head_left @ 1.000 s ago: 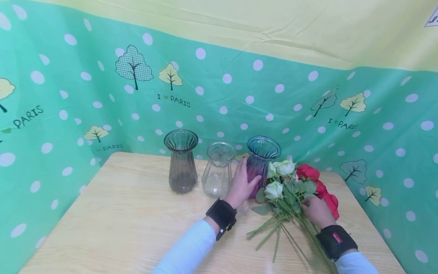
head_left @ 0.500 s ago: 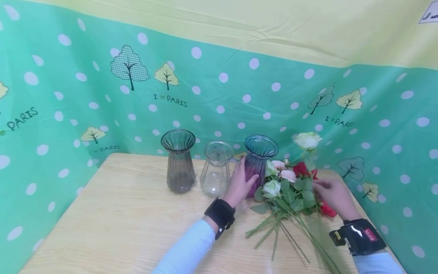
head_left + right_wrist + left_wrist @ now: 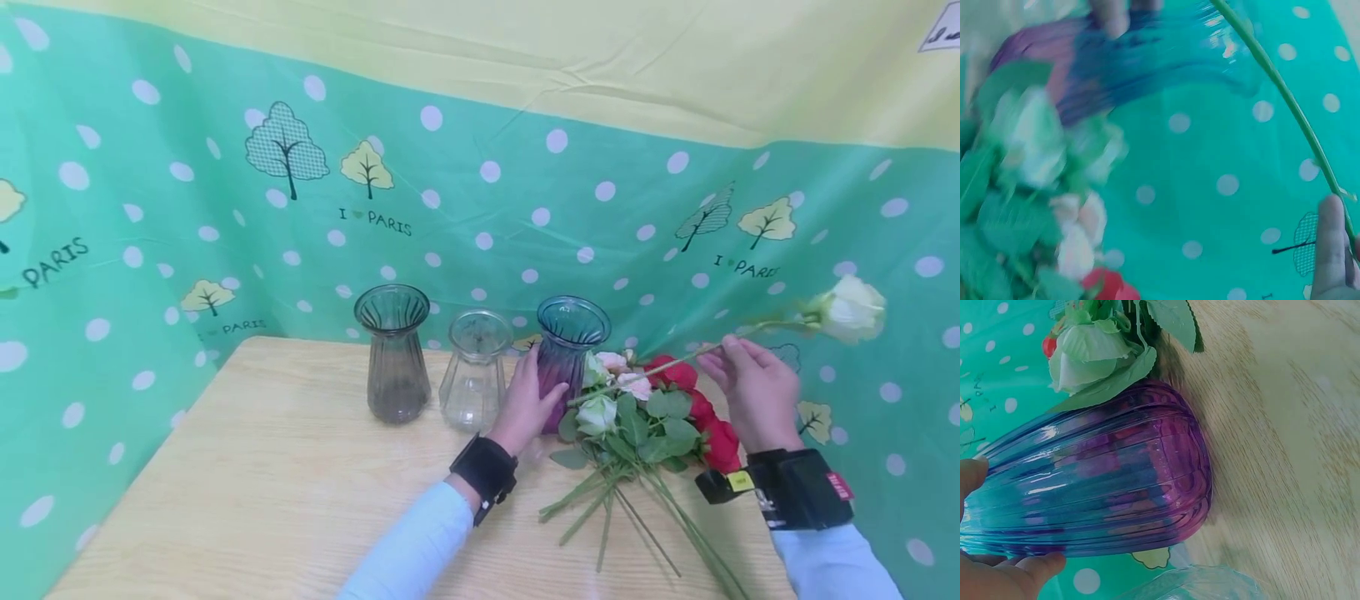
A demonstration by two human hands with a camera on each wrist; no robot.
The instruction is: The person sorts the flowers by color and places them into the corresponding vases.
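Note:
My left hand [image 3: 522, 404] holds the blue-to-purple glass vase [image 3: 573, 329], thumb on the near side and fingers on its left. In the left wrist view the vase [image 3: 1104, 481] shows its ribbed glass, fingers at its narrower part. To the right, my right hand [image 3: 756, 390] pinches the stem of a white rose [image 3: 851, 308] above the table. The bloom points right, and the stem slants down left toward the vase, its end overlapping the vase's body in the head view. In the right wrist view the green stem [image 3: 1285, 94] runs up from the fingertips [image 3: 1330, 215].
A grey glass vase [image 3: 397, 367] and a clear glass vase [image 3: 476, 379] stand left of the held vase. Right of it lies a pile of white, pink and red roses [image 3: 720, 446], with stems toward the front. Behind the wooden table [image 3: 262, 475] hangs a green dotted cloth [image 3: 450, 225].
My right hand has drawn the white rose up out of the pile, moved right and tipped the stem from upright to slanting. The left hand stays on the vase.

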